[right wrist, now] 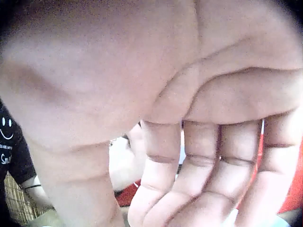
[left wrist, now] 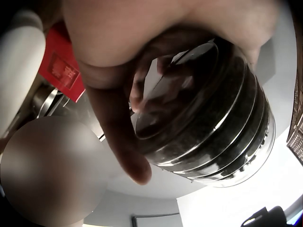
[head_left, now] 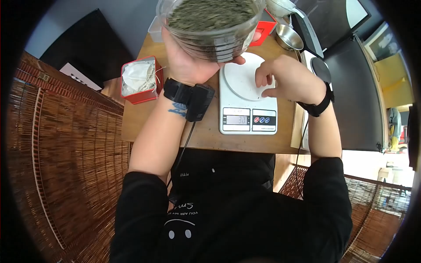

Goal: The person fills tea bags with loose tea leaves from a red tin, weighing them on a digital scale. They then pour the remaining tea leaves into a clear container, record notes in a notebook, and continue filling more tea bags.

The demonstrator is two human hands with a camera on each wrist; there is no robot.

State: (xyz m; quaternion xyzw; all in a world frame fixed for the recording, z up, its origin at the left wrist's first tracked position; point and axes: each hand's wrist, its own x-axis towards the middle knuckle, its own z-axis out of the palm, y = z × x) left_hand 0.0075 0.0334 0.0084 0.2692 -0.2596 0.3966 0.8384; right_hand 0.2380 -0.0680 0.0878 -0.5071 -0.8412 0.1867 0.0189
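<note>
My left hand (head_left: 189, 65) holds up a clear plastic jar (left wrist: 222, 127) from beneath, fingers and thumb spread round its lower part. Dried green leaves (head_left: 215, 14) fill the jar, which is raised above the far side of the table and has ridged walls. Below and to the right of it lies a white kitchen scale (head_left: 226, 97) with a round plate (head_left: 239, 76); its small display (head_left: 237, 119) shows digits like 30. Over the plate's right side hovers my right hand (head_left: 291, 81), its fingers loosely bent. Nothing shows between those fingers (right wrist: 163, 161) in the right wrist view.
A red box (head_left: 142, 97) with white pouches and strings stands at the table's left edge. Behind the scale are another red box (head_left: 265, 28) and a metal bowl (head_left: 289, 38). A cable (head_left: 186, 147) hangs from the left wrist camera.
</note>
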